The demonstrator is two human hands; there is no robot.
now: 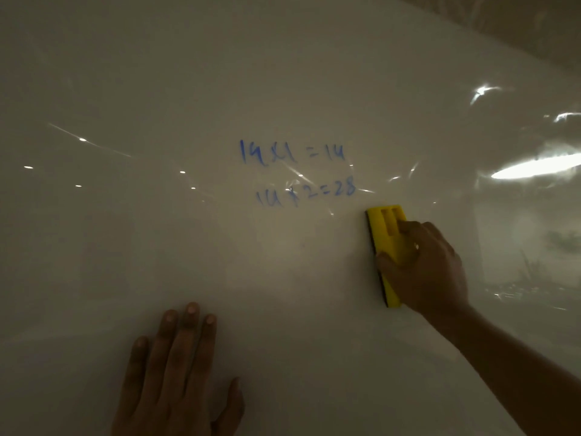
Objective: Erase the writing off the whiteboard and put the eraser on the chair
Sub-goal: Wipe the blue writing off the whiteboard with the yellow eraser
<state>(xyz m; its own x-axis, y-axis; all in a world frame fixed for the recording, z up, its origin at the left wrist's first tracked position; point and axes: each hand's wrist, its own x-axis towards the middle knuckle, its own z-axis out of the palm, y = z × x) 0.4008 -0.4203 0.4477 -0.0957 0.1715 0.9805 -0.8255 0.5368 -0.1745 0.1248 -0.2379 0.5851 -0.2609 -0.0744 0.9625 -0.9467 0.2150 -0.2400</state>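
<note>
Whiteboard (188, 89): blue writing (295, 171) in the middle, bit smudgy from what I see
Eraser (386, 247): yellow, pressed on the board just below-right of the writing
Right hand (430, 265): clamped around the eraser
Left hand (176, 369): flat on the board, fingers spread, holding nothing

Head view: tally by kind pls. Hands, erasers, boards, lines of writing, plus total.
Bare hands: 2, left hand flat on the board, right hand gripping the eraser
Yellow block eraser with dark pad: 1
Glossy white whiteboard: 1
Lines of blue marker writing: 2, upper line, lower line
Total: 6
</note>
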